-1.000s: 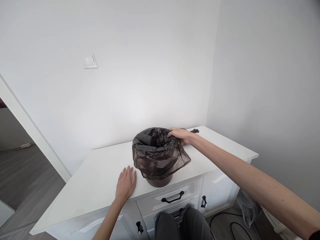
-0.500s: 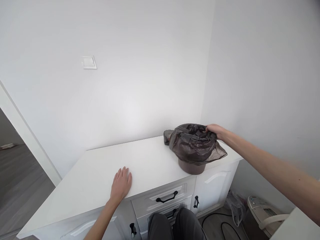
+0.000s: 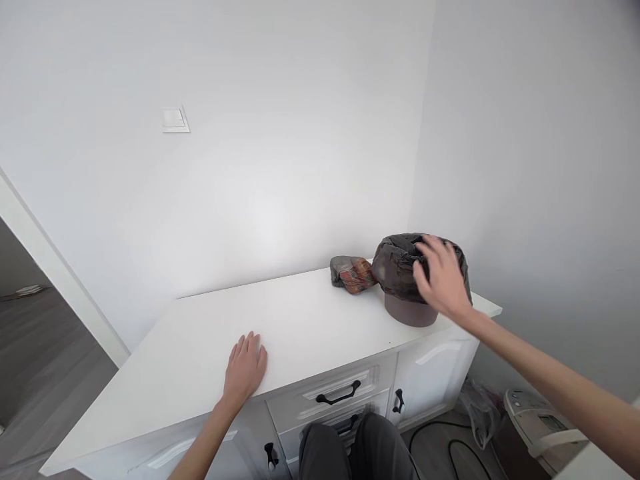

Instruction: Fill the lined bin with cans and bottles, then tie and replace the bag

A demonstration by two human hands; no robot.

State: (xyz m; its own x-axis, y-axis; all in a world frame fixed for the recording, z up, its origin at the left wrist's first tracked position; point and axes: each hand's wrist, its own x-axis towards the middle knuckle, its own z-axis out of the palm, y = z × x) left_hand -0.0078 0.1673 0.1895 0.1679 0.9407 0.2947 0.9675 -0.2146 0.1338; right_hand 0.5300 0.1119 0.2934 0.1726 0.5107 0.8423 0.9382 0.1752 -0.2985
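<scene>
A brown trash bin (image 3: 411, 312) stands on the right end of the white cabinet top (image 3: 280, 320). A dark plastic bag (image 3: 395, 270) lines it and folds down over its rim. In front of the bag's opening is my right hand (image 3: 443, 277), its fingers spread and slightly curled, holding nothing; whether it touches the bag I cannot tell. Left of the bin lies a bundle of dark bags (image 3: 353, 273) with a red and orange patch. My left hand (image 3: 245, 367) rests flat on the cabinet's front edge, fingers extended.
Drawers with black handles (image 3: 339, 393) face my knees (image 3: 350, 453). On the floor at the lower right are a beige-topped appliance (image 3: 540, 420), a clear plastic bag (image 3: 477, 410) and a black cord (image 3: 453, 440). A light switch (image 3: 174, 119) is on the wall.
The lined bin has moved right and back toward the corner. My right hand has let go of the bag's edge and opened. More of the bundle shows. My left hand has stayed in place.
</scene>
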